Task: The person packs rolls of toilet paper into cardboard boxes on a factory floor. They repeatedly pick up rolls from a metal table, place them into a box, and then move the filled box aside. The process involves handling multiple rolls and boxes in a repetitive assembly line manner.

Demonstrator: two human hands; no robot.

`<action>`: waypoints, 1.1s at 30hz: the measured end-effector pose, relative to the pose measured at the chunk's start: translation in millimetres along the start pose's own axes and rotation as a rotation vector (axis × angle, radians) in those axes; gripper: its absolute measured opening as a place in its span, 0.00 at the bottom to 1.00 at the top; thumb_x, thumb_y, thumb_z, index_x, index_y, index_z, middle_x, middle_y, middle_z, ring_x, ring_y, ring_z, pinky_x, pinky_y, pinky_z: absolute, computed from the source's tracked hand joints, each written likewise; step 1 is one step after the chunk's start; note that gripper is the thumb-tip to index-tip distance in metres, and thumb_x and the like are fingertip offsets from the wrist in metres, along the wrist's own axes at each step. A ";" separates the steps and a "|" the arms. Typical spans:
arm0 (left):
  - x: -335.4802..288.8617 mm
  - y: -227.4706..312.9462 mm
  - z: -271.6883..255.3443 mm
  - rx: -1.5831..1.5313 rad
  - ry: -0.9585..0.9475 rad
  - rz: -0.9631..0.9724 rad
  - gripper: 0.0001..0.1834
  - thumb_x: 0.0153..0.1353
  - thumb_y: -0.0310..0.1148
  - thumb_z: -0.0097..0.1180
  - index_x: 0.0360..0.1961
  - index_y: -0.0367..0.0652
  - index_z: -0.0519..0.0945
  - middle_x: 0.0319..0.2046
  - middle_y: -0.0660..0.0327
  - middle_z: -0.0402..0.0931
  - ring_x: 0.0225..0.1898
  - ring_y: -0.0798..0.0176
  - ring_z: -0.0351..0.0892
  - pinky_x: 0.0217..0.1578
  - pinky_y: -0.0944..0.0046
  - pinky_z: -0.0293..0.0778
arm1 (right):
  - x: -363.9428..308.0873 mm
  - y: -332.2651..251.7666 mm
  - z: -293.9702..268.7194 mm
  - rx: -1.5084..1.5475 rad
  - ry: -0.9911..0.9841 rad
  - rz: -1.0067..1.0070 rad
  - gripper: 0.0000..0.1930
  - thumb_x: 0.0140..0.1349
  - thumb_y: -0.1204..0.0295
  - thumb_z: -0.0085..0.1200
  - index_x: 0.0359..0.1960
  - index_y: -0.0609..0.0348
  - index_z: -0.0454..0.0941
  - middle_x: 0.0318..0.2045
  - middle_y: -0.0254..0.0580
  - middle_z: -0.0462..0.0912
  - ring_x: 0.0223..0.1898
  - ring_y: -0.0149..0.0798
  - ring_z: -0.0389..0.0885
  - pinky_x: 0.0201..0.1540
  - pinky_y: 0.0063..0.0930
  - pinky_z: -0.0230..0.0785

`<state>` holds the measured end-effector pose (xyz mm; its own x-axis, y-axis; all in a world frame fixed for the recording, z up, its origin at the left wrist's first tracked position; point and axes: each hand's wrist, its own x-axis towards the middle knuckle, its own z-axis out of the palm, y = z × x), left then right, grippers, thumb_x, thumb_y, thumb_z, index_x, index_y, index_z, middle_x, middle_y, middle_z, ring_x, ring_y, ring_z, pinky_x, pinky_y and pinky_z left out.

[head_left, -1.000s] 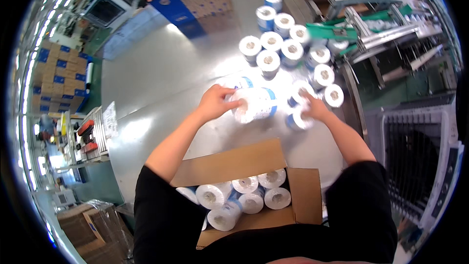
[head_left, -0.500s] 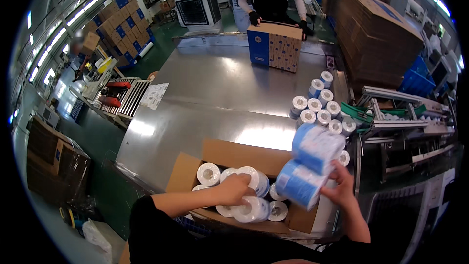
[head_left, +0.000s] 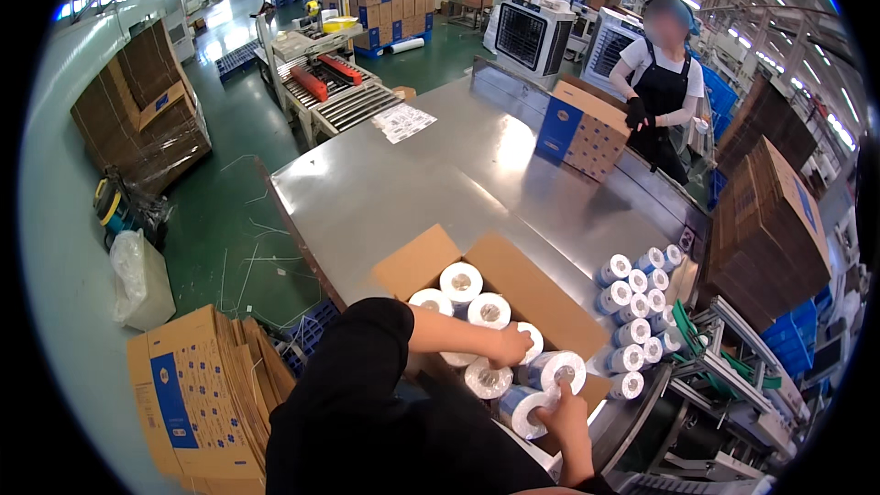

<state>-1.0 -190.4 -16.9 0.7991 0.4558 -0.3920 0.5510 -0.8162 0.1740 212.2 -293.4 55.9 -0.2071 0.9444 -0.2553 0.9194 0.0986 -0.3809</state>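
An open cardboard box (head_left: 536,298) in front of me holds several white paper rolls (head_left: 460,281) in blue-printed clear wrap, standing on end. My left hand (head_left: 513,346) reaches into it, fingers curled on the top of a roll (head_left: 530,339) near the middle. At the box's right end my right hand (head_left: 566,417) grips two rolls side by side, an upper roll (head_left: 556,368) and a lower roll (head_left: 524,411), their white ends facing up. The lower part of these rolls is hidden inside the box. My left sleeve covers the box's near left side.
More wrapped rolls (head_left: 631,307) stand grouped on the metal table (head_left: 394,192), beside a green-railed conveyor (head_left: 724,357). Across the table a co-worker (head_left: 665,82) holds a blue-printed carton (head_left: 587,128). Flattened cartons (head_left: 197,394) lean at left; another stack (head_left: 775,211) stands at right.
My view has swung left. My right hand has brought the two rolls from above the box's right side down into its right end, turning their ends upward. My left hand has shifted right among the rolls.
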 end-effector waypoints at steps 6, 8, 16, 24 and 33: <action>-21.8 11.2 -5.2 -0.014 -0.002 0.024 0.16 0.34 0.38 0.70 0.30 0.49 0.86 0.50 0.54 0.69 0.57 0.51 0.62 0.47 0.41 0.67 | -5.5 -2.3 8.8 -0.070 -0.085 -0.090 0.40 0.37 0.58 0.67 0.52 0.70 0.70 0.30 0.61 0.82 0.35 0.59 0.82 0.42 0.46 0.75; -21.6 14.3 10.0 0.044 0.110 0.001 0.17 0.35 0.40 0.70 0.29 0.47 0.86 0.53 0.51 0.67 0.59 0.50 0.61 0.49 0.41 0.66 | 13.4 3.9 44.5 -0.196 -0.167 -0.080 0.39 0.38 0.58 0.67 0.51 0.73 0.69 0.30 0.60 0.82 0.35 0.58 0.82 0.40 0.45 0.75; -105.6 -55.1 3.5 -0.548 0.734 -0.495 0.24 0.47 0.42 0.66 0.47 0.46 0.81 0.57 0.52 0.69 0.53 0.49 0.72 0.54 0.53 0.68 | -3.0 56.9 26.7 0.024 0.574 -0.047 0.18 0.49 0.61 0.66 0.33 0.63 0.78 0.21 0.48 0.81 0.27 0.46 0.82 0.34 0.38 0.75; -236.3 -75.2 31.0 -0.381 0.476 -1.189 0.35 0.50 0.48 0.64 0.55 0.39 0.73 0.49 0.46 0.74 0.50 0.44 0.75 0.51 0.49 0.71 | 24.1 124.0 34.9 0.536 0.450 0.286 0.14 0.53 0.65 0.65 0.22 0.63 0.75 0.16 0.38 0.75 0.19 0.33 0.75 0.25 0.30 0.69; -223.3 -32.3 -4.6 -0.191 0.453 -0.948 0.27 0.49 0.48 0.64 0.44 0.38 0.78 0.42 0.46 0.77 0.47 0.45 0.76 0.47 0.49 0.73 | 78.9 -6.6 73.0 0.313 0.187 -0.065 0.12 0.57 0.66 0.61 0.22 0.60 0.75 0.18 0.34 0.76 0.23 0.28 0.74 0.27 0.24 0.67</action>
<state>-196.2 -264.2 69.2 0.0179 0.9969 -0.0764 0.9917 -0.0080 0.1286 165.4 -242.4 -26.6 -0.1703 0.9832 -0.0659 0.7536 0.0868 -0.6516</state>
